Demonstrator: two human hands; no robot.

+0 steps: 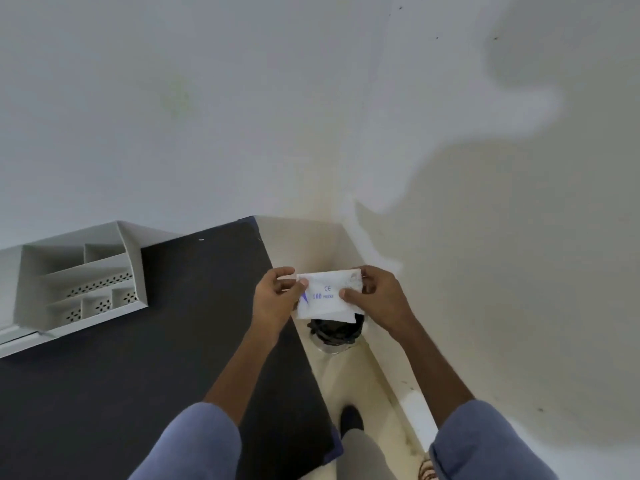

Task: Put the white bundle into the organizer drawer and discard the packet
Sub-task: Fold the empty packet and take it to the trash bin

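Both hands hold a white packet printed with blue "CE" and "100", stretched flat between them. My left hand pinches its left edge and my right hand pinches its right edge. The packet hangs directly above a small bin lined with a black bag on the floor. The white organizer, with open compartments and perforated panels, stands at the left on the dark table. I cannot tell whether the white bundle is inside the packet.
The bin stands in a narrow strip of pale floor between the table's right edge and the white wall. My foot in a dark shoe is on that strip below the bin.
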